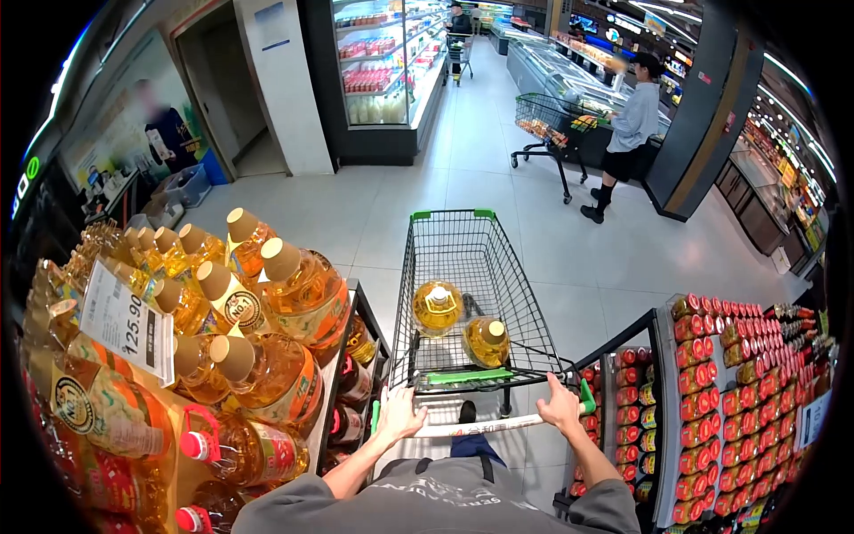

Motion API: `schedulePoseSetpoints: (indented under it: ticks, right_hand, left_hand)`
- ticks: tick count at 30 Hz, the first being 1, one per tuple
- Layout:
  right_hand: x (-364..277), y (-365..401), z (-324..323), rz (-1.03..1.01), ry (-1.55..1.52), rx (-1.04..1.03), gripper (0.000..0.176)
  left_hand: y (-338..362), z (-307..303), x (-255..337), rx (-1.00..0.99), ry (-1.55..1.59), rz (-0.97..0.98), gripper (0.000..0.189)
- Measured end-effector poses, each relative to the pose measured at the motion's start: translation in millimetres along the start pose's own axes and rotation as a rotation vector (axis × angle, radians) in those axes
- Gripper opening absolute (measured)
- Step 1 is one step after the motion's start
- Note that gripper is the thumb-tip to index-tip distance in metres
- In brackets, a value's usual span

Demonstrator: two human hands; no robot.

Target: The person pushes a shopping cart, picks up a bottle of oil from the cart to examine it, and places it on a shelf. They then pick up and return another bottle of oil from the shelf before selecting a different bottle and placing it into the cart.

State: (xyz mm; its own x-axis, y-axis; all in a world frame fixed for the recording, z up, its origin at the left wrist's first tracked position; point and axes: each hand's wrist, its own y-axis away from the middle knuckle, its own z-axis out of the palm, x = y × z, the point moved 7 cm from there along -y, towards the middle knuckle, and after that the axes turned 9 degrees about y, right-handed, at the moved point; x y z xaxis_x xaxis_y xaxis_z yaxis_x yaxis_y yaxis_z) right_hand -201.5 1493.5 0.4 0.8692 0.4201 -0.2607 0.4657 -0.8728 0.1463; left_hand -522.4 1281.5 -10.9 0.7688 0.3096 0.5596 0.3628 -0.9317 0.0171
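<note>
The left hand and the right hand are each clamped on the white handle bar of a shopping cart, one near either end; the undersides of the fingers are hidden. The bar lies at the lower centre of the frame, in front of the person's dark grey shirt.

The black wire-mesh shopping cart with green plastic trim fills the centre of the frame. In its basket are two clear, rounded bottles of golden oil, seen from above: one near the middle of the basket, the other lower and to the right, close to the green strip at the handle end.

At the left of the frame, large oil bottles with gold-coloured caps crowd a display, with a white price card reading 125.90 among them. At the lower right, a rack carries rows of red-lidded jars. In the upper right, a person in a light shirt and black cap stands beside another cart. A lit refrigerated case stands at upper centre.
</note>
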Motion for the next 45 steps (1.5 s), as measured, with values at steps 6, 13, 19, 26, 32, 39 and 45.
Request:
schedulePoseSetpoints:
  ticks: [6, 13, 19, 26, 32, 39, 45]
  right_hand:
    - [8.6, -60.1, -5.0, -0.073, 0.011, -0.032, 0.079]
    - [12.3, -133.3, -16.6, -0.112, 0.067, -0.098, 0.08]
    - [7.9, -199.3, -22.1, -0.169, 0.072, -0.157, 0.082]
    - [4.3, -264.6, -30.6, -0.206, 0.084, -0.154, 0.081]
    - [-6.2, -316.3, -34.4, -0.227, 0.071, -0.166, 0.081]
    - [-29.5, -381.6, -36.2, -0.274, 0.101, -0.153, 0.08]
    - [-53.4, -442.3, -29.8, -0.329, 0.153, -0.198, 0.084]
  left_hand:
    - [-41.2, 0.2, 9.0, 0.019, 0.017, -0.02, 0.061]
    - [-93.2, 4.0, 15.7, -0.039, 0.034, -0.129, 0.065]
    - [-138.7, 1.6, 19.0, 0.02, 0.032, -0.185, 0.065]
    - [-185.3, -0.9, 19.0, 0.057, 0.033, -0.224, 0.067]
    - [-224.4, -9.4, 15.4, 0.09, 0.04, -0.239, 0.066]
    - [-278.2, -23.7, -3.4, 0.17, 0.022, -0.228, 0.062]
    - [-325.4, -37.7, -33.6, 0.174, 0.07, -0.302, 0.059]
